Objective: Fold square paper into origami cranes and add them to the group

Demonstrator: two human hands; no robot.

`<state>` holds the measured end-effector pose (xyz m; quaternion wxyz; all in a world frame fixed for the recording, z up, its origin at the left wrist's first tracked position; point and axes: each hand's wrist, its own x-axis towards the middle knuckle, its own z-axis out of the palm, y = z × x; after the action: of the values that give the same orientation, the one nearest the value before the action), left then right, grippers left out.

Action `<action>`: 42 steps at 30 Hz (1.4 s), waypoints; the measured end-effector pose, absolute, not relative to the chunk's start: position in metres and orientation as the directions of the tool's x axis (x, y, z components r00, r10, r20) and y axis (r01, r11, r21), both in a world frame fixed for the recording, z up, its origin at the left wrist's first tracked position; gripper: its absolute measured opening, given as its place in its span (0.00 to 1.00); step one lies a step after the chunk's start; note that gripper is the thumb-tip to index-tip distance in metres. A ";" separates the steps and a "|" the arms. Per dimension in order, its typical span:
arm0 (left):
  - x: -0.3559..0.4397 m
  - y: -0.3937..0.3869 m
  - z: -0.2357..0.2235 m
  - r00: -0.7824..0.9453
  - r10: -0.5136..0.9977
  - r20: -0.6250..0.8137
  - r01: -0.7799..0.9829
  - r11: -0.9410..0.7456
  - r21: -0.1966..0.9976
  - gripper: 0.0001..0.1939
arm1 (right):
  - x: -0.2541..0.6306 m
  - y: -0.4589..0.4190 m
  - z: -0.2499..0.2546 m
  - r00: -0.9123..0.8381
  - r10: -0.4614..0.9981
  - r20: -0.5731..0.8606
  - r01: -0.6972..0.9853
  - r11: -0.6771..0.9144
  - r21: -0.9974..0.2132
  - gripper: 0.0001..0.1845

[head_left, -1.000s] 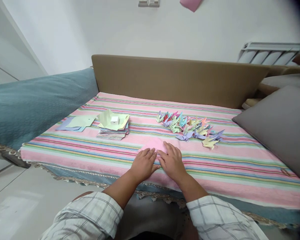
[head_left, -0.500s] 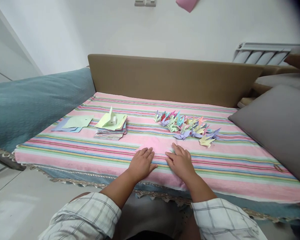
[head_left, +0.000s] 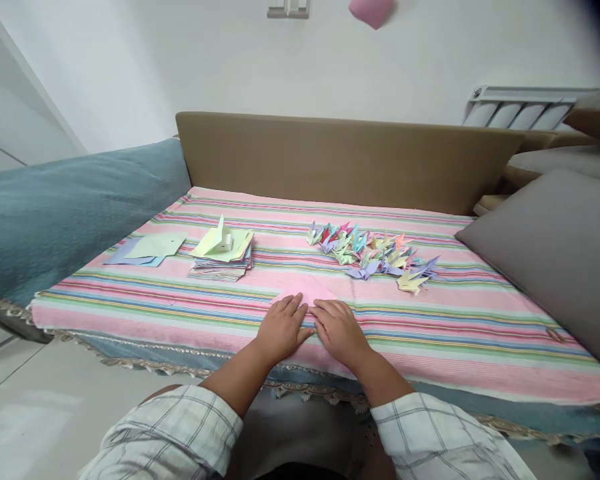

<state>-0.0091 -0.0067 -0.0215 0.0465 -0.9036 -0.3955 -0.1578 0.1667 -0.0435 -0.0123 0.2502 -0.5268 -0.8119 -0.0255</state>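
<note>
A pink sheet of paper [head_left: 307, 288], folded into what looks like a triangle, lies flat on the striped cover [head_left: 190, 297]. Its near edge is partly hidden under my fingers. My left hand [head_left: 283, 328] rests on the left part of that edge, fingers stretched out. Beside it my right hand [head_left: 341, 333] lies flat with its fingertips on the paper's near edge, close to the left fingers. Beyond the right hand sits a cluster of folded paper cranes [head_left: 365, 250] in several colours.
Left of the pink paper stands a stack of paper sheets [head_left: 223, 267] with a small white box [head_left: 227, 243] on top. Farther left lie loose green and blue sheets [head_left: 155, 245]. A grey cushion [head_left: 545, 233] is at right, and a brown backrest [head_left: 340, 160] runs behind.
My right hand slid right along the paper's edge, then came back beside the left hand. The left hand stayed nearly still. The top green sheet on the stack has lifted upright.
</note>
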 end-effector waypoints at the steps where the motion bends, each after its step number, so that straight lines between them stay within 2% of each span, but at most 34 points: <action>1: -0.009 -0.007 -0.022 0.629 0.705 0.329 0.733 -0.678 0.050 0.27 | 0.164 -0.042 -0.015 -0.316 0.851 0.419 0.873 0.434 -0.224 0.18; 8: -0.010 -0.007 -0.014 0.564 0.759 0.325 0.759 -0.632 0.157 0.28 | 0.160 -0.038 -0.018 -0.279 0.899 0.337 0.906 0.363 -0.217 0.20; 13: -0.010 -0.008 -0.010 0.533 0.789 0.305 0.780 -0.598 0.185 0.27 | 0.160 -0.038 -0.016 -0.281 0.907 0.314 0.908 0.358 -0.219 0.21; 20: -0.016 -0.011 0.001 0.459 0.857 0.233 0.846 -0.502 0.181 0.26 | 0.161 -0.037 -0.017 -0.284 0.904 0.319 0.904 0.363 -0.225 0.20; 28: -0.038 -0.005 0.017 0.354 0.918 0.180 0.913 -0.381 0.147 0.16 | 0.161 -0.037 -0.016 -0.284 0.903 0.321 0.908 0.361 -0.212 0.20; 37: -0.069 0.007 0.028 0.244 0.969 0.039 0.948 -0.247 0.201 0.13 | 0.162 -0.038 -0.017 -0.285 0.907 0.310 0.911 0.357 -0.207 0.21; 42: -0.072 0.013 0.027 0.245 0.963 0.112 0.925 -0.267 0.272 0.12 | 0.162 -0.037 -0.017 -0.283 0.912 0.297 0.913 0.351 -0.208 0.21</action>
<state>-0.0722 0.0134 0.0273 -0.0749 -0.7855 -0.6008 -0.1284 0.1616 -0.0371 -0.0166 0.1845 -0.5697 -0.8009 -0.0012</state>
